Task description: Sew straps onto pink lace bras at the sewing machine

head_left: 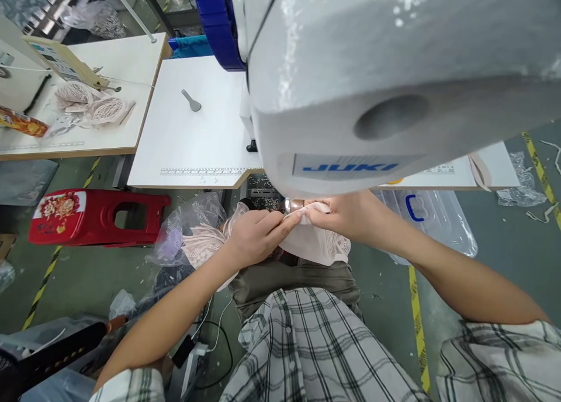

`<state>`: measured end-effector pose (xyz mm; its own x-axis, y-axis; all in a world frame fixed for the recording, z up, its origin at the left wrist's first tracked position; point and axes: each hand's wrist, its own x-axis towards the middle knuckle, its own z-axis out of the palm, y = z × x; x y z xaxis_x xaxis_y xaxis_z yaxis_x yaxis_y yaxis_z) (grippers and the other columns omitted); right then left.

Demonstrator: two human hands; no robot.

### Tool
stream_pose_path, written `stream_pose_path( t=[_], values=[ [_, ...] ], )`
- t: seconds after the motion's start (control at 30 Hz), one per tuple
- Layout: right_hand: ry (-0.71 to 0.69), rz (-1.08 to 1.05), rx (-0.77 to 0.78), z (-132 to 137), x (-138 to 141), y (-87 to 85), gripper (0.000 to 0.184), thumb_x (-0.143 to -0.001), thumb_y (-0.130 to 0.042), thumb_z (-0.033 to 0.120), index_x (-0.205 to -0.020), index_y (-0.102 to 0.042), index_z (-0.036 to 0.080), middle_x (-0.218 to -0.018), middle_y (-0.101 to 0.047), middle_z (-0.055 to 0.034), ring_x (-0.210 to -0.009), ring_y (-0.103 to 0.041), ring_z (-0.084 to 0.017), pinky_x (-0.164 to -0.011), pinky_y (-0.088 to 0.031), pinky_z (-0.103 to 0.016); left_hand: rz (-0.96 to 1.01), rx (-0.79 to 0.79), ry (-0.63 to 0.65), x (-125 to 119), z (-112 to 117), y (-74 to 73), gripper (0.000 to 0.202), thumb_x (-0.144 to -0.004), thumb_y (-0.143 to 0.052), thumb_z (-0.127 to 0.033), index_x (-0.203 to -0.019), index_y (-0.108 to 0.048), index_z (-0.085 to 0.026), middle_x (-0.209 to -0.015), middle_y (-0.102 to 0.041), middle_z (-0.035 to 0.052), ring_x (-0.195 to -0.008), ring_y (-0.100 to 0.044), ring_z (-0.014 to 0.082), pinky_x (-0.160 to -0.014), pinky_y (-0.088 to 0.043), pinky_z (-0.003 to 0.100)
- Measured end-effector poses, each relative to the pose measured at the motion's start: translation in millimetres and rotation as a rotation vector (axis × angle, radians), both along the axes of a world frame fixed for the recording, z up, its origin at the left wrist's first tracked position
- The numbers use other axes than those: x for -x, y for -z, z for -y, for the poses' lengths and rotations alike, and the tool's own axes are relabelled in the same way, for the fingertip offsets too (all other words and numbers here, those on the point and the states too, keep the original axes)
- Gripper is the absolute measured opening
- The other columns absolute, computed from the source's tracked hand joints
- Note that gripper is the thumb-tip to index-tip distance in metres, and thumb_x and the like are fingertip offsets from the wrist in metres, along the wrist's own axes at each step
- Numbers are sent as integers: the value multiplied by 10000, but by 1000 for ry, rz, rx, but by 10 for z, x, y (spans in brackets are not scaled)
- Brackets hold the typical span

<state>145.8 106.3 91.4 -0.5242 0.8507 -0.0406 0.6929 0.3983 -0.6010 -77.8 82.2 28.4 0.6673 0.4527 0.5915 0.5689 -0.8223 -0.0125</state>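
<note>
Both my hands pinch a pale pink piece of lace-trimmed fabric (pixel 313 244) just below the head of a white sewing machine (pixel 350 115) marked JUKI. My left hand (pixel 258 232) is closed on the fabric's edge, thumb and forefinger pressed together. Close beside it, my right hand (pixel 346 215) grips the same edge, its fingers partly hidden behind the machine head. The fabric hangs over my lap, with lace showing at its lower right. More pale pink lace (pixel 204 244) lies bunched to the left of my left hand. The needle area is hidden from view.
A white table (pixel 193 139) with a printed ruler carries a small grey tool (pixel 191 101). On the floor stand a red stool (pixel 100 218) at left and a clear plastic box (pixel 438 221) at right. Another table at left holds lace bundles (pixel 105 110).
</note>
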Motion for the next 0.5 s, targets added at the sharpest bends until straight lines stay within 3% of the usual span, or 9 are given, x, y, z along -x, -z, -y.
stream_pose_path(
  t=[0.1,0.17,0.27,0.33,0.4,0.5],
  values=[
    [18,39,-16,22,-4,20,305,-895,-489,278,-693,-703,200,-554,-553,-18,-571,-499,-154,-558,-298,-307,-65,39,12,2,-17,-33,413,-919,-445,-47,-1264,-598,-215,-659,-569,-28,-519,-474,114,-489,-300,276],
    [48,48,-62,77,-10,77,284,-911,-499,274,-763,-729,198,-668,-626,-47,-658,-562,-183,-596,-350,-310,-101,63,-22,-25,1,-60,386,-919,-438,-43,-1221,-621,-200,-621,-532,-31,-507,-456,117,-475,-273,278],
    [123,11,-242,224,-22,243,249,-944,-535,348,-982,-750,226,-945,-677,-106,-928,-605,-268,-787,-441,-374,-132,155,-90,-68,44,-101,316,-950,-432,-95,-1171,-629,-204,-596,-498,-36,-491,-440,112,-453,-218,274],
    [190,-12,-376,330,-25,375,241,-944,-563,373,-1076,-740,277,-1035,-659,-116,-1058,-572,-302,-916,-430,-445,-150,224,-108,-63,42,-126,298,-955,-433,-119,-1171,-617,-209,-591,-489,-40,-483,-430,109,-447,-200,267],
    [259,-27,-469,408,-18,489,221,-932,-590,339,-1093,-740,322,-1029,-652,-100,-1085,-566,-293,-973,-413,-468,-185,259,-69,-20,-9,-154,359,-924,-438,-81,-1226,-582,-213,-606,-498,-44,-474,-409,108,-446,-196,267],
    [320,-89,-523,473,17,616,218,-923,-593,281,-1074,-742,330,-929,-648,-71,-958,-602,-242,-920,-452,-423,-277,256,91,71,-146,-203,503,-854,-448,-11,-1306,-530,-217,-649,-522,-40,-495,-414,110,-461,-217,267]
  ],
)
